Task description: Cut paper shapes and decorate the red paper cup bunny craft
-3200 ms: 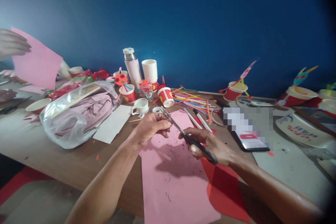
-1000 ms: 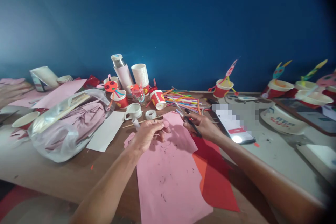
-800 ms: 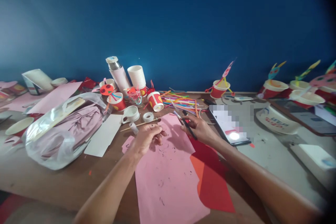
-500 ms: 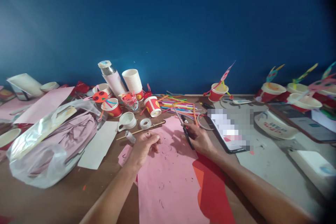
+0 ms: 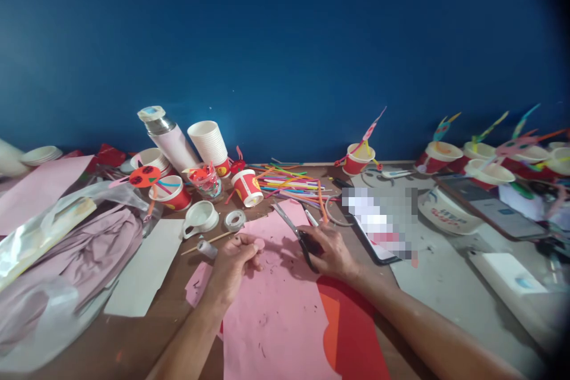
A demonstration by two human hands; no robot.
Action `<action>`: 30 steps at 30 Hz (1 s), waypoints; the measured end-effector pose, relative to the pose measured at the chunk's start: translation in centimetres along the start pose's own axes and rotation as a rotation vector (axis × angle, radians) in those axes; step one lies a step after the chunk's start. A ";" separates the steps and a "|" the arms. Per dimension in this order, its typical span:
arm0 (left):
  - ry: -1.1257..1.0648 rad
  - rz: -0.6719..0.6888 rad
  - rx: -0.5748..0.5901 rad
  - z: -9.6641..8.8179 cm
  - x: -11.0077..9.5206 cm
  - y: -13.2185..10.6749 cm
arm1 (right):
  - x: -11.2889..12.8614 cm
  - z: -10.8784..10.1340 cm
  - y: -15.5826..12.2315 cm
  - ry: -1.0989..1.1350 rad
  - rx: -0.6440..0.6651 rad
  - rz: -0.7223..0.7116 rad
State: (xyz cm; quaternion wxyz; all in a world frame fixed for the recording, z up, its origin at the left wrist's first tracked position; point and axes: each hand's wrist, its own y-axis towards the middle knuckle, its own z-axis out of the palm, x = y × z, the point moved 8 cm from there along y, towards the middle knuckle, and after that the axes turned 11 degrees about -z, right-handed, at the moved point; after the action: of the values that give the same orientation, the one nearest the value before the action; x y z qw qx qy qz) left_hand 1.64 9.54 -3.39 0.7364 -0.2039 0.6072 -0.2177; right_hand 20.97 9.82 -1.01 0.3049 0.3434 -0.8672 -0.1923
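Observation:
My right hand (image 5: 327,252) is closed on black-handled scissors (image 5: 294,234), their blades pointing up and left over a pink paper sheet (image 5: 271,303). My left hand (image 5: 234,258) rests curled on the same sheet and pinches a small pink paper piece (image 5: 258,244) at its fingertips. A red sheet (image 5: 351,332) lies under the pink one, below my right wrist. Small dark scraps dot the pink sheet.
Behind the hands lie a tape roll (image 5: 234,219), a white cup (image 5: 200,218), a small vial (image 5: 207,248), coloured straws (image 5: 289,184), decorated red paper cups (image 5: 246,186), a flask (image 5: 167,139) and stacked cups (image 5: 208,141). A phone (image 5: 378,222) lies right, a bagged cloth (image 5: 57,249) left.
Both hands sank toward the pink sheet and came to rest on it. The scissors stayed in my right hand, the pink piece in my left. The view drifted right.

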 end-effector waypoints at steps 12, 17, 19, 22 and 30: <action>-0.096 0.119 0.000 -1.2 -2.2 -1.1 | -0.1 -0.2 0.3 0.097 0.031 0.137; -0.012 0.196 -0.029 -2.2 -3.3 -1.9 | 1.1 -1.7 -0.2 0.100 0.050 0.116; 0.026 0.242 -0.022 -2.3 -4.1 -2.8 | 1.2 -2.4 -0.9 0.097 0.017 0.130; 0.127 0.283 -0.043 -2.9 -4.8 -4.4 | 1.3 -2.5 -2.1 0.113 -0.008 0.148; 0.419 0.085 -0.223 -9.1 -1.3 -6.5 | 2.0 -0.6 -3.7 0.198 0.057 0.117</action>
State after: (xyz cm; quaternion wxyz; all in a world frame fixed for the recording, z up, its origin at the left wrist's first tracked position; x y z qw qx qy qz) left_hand -8.00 4.63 -0.28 0.5759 -0.2086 0.7749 -0.1559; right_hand 22.01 5.77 -1.74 0.3897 0.3181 -0.8566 -0.1147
